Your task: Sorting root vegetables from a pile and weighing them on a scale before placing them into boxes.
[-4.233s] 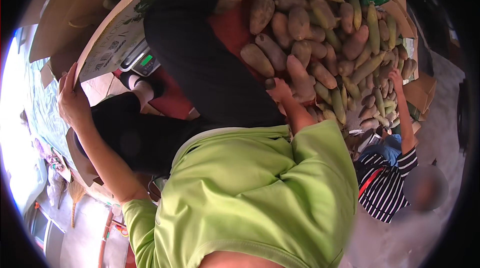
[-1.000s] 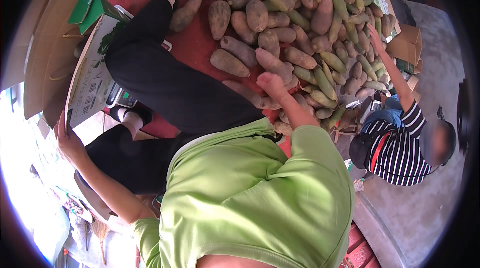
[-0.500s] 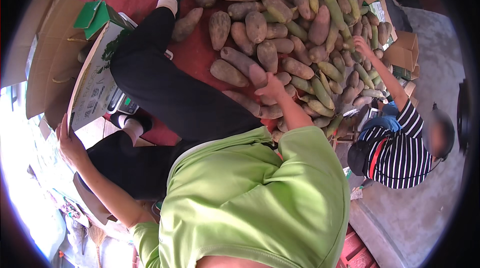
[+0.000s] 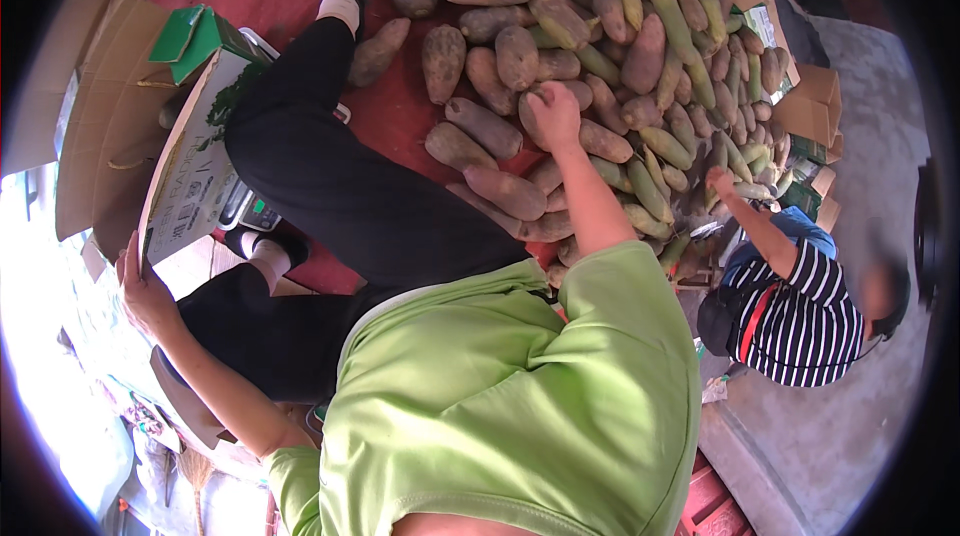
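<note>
My right hand (image 4: pixel 556 117) reaches into a big heap of soil-dusted radishes (image 4: pixel 517 58), some reddish, some green. Its fingers are closed round the upper part of one radish (image 4: pixel 529 120), most of which they hide. A pinkish radish (image 4: pixel 505 193) lies on its side closer to me, beside two browner ones. At the left, my left hand (image 4: pixel 148 294) grips the near edge of an upright cardboard box (image 4: pixel 185 198) with a green print. Its fingers bend over that edge, partly out of sight.
A digital scale (image 4: pixel 238 206) shows beside the box, under my leg. Open cartons (image 4: pixel 808 108) stand behind the heap at the right. There a co-worker in a striped shirt (image 4: pixel 795 321) reaches a hand (image 4: pixel 719 179) to the radishes. Red sheeting (image 4: pixel 400 121) lies beneath the heap.
The pinkish radish has left my right hand and lies nearer me. That hand has moved farther out, onto another radish. The co-worker's hand has come nearer. My left hand stays on the box.
</note>
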Available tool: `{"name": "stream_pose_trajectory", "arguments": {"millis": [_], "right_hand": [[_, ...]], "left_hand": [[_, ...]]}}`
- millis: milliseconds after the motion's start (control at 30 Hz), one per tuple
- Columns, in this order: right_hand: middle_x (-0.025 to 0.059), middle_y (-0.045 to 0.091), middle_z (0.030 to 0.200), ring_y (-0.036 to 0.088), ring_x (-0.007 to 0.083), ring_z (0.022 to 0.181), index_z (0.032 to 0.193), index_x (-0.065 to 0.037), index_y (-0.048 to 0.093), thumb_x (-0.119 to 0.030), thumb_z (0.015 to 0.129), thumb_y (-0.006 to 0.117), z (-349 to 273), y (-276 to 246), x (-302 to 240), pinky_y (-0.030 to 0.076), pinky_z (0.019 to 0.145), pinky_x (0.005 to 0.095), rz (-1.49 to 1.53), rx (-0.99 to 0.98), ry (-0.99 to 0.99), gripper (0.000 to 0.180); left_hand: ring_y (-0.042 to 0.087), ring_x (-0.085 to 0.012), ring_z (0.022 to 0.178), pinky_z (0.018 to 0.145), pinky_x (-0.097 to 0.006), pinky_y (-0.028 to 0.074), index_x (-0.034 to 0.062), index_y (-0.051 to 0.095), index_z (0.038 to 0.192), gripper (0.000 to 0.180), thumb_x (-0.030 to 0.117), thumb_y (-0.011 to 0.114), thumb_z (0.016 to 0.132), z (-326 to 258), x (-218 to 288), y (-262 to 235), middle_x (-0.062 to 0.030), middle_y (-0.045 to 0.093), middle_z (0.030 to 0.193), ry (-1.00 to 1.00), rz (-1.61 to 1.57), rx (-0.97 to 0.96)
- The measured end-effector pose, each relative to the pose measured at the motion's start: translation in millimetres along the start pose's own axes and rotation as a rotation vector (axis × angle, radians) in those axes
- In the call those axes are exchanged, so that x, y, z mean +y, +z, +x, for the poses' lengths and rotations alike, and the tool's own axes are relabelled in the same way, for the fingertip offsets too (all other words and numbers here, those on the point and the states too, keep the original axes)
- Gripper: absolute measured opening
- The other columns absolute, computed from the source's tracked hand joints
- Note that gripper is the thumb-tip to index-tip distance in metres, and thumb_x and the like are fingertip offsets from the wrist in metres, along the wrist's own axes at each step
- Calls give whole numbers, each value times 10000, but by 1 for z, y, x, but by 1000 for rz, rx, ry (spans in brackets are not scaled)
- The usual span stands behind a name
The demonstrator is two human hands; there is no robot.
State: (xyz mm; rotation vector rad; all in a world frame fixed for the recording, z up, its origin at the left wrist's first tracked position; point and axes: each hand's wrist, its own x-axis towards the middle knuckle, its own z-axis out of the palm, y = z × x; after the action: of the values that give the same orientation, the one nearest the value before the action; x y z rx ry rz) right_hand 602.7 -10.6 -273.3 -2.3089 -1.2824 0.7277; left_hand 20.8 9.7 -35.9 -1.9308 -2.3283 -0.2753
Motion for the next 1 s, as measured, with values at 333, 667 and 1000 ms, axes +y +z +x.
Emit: {"name": "stream_pose_trajectory", "arguments": {"millis": [333,667,1000], "right_hand": [[148,452,1331,424,304,1236,1411,-129,226,-535,663,689,59,21,-53,262,1032,487,1,-118,396,969],[165,522,1222,517,322,1112,1389,-165,268,-304,620,761,6,25,-55,367,955,448,-4,-80,-2,924],[134,515,1194,472,333,1110,1306,-134,410,-178,703,703,-70,44,-33,425,896,428,-38,-84,-125,672]], "left_hand": [[609,-253,991,768,-361,476,221,611,1152,403,19,511,819,-4,9,-4,-38,608,1086,-32,76,20],[618,-237,976,770,-334,490,246,621,1142,338,83,514,866,-2,4,-9,-17,622,1087,-82,139,-17],[626,-221,927,731,-338,481,235,612,1156,313,118,532,877,1,-10,3,-14,627,1056,42,94,-8]]}}
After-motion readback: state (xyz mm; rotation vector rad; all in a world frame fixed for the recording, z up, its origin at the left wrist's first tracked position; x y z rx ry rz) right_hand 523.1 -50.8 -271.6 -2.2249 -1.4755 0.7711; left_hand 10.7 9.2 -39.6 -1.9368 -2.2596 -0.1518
